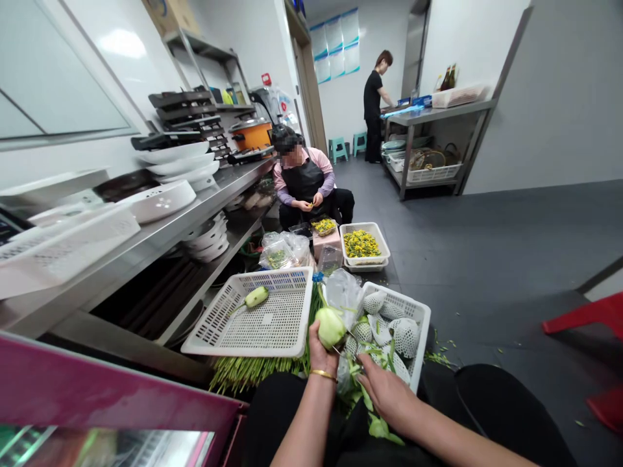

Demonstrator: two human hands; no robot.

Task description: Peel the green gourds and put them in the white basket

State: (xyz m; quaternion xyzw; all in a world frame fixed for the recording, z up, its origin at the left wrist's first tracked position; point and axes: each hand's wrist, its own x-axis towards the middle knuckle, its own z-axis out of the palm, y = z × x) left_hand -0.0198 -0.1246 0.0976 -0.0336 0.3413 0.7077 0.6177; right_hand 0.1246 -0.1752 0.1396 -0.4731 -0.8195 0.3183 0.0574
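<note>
Pale green, the gourd [331,326] at twelve o'clock is best steadied by the left hand [322,357] cupped around it, while the peeler [354,356], pinched in the right hand [389,395], is drawn shallowly.

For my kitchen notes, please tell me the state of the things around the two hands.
Left hand: closed around a vegetable
Held vegetable: pale green, apparently peeled
Right hand: fingers bent, grip partly hidden
Left basket: mostly bare, holding one pale-green vegetable
Right basket: well filled, many pieces net-wrapped
Peelings: loose, scattered
</note>
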